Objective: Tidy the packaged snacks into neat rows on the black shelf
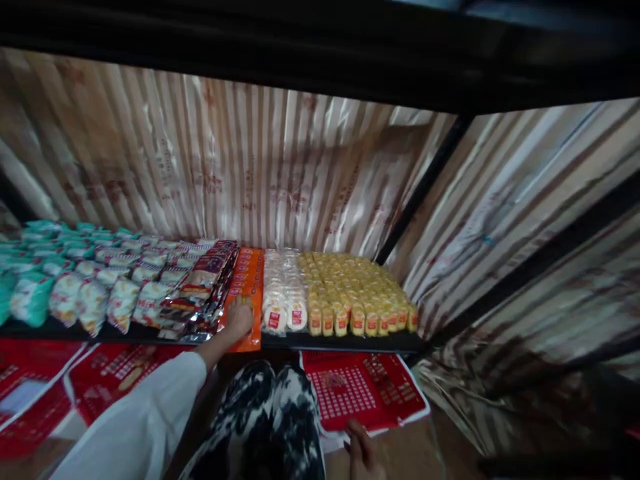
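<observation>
My left hand reaches out in a white sleeve and rests palm down on a flat orange package on the low shelf. Its fingers look laid on the surface; a small yellow patch shows at their tips. Left of it lies a stack of dark red and silver packets, partly slid over one another. To the right stand rows of white round packaged cakes. My right hand hangs low, close to a red printed bag, with loosely bent fingers and nothing visible in them.
Yellow wrapped cakes fill the shelf's right end; white packets and teal packets fill its left. Dark shelf posts and an overhead shelf frame the space. A striped plastic sheet hangs behind. More red bags lie below left.
</observation>
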Demonstrator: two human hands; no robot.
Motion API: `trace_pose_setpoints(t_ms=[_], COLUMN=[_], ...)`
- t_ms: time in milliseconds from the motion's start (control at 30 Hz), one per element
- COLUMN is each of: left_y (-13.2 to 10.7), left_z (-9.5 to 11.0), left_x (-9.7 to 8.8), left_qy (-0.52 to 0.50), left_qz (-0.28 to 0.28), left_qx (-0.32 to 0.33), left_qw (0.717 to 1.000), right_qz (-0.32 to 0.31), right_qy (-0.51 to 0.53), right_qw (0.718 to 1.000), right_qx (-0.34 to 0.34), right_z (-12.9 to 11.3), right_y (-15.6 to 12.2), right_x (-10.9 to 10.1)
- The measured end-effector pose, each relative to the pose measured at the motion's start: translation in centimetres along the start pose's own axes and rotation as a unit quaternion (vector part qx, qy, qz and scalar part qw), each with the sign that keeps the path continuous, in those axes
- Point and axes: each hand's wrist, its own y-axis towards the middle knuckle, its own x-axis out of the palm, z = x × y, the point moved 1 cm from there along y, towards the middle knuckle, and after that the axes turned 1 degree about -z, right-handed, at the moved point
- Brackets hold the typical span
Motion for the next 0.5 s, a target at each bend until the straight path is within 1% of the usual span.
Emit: trace_pose_setpoints(t_ms=[33, 67, 133, 200, 267, 333, 367, 400, 500], left_y=[-0.5, -1.1, -2.7, -4.7, -6.9, -9.0, -9.9, -10.7, -12.6], left_z=[0.3, 0.7, 1.6, 2.4, 2.8, 2.9, 2.8, 2.7, 2.0], left_x=[-0.3, -0.7, -1.4, -1.7, -1.6, -1.4, -1.3, -1.2, -1.4], left_qy=[-0.004, -0.007, -0.02, -0.052, -0.094, -0.127, -0.14, -0.15, -0.162], left_qz=[0.003, 0.005, 0.013, 0.016, 0.0, -0.024, -0.037, -0.048, -0.068], left_qx=[0.005, 0.011, 0.037, 0.076, 0.121, 0.155, 0.166, 0.173, 0.167], left_qw=[1.0, 1.0, 0.999, 0.996, 0.988, 0.979, 0.975, 0.972, 0.97], right_qz=[-0.001, 0.001, -0.016, -0.079, -0.144, -0.188, -0.192, -0.181, -0.125], right_qy=[-0.011, -0.026, -0.058, -0.095, -0.143, -0.168, -0.171, -0.169, -0.157], right_qw=[1.0, 0.998, 0.987, 0.966, 0.939, 0.914, 0.906, 0.901, 0.888], right_qx=[-0.019, -0.053, -0.148, -0.229, -0.278, -0.318, -0.337, -0.356, -0.414], right_z=[-0.5, -1.3, -3.0, -4.6, -5.8, -6.6, -7.0, -7.3, -8.1], right_y=[0.3, 0.4, -0.1, -1.3, -2.6, -3.6, -4.1, -4.6, -6.0], right_x=[0.2, 0.6, 1.7, 3.4, 5.3, 7.0, 7.6, 8.0, 8.4])
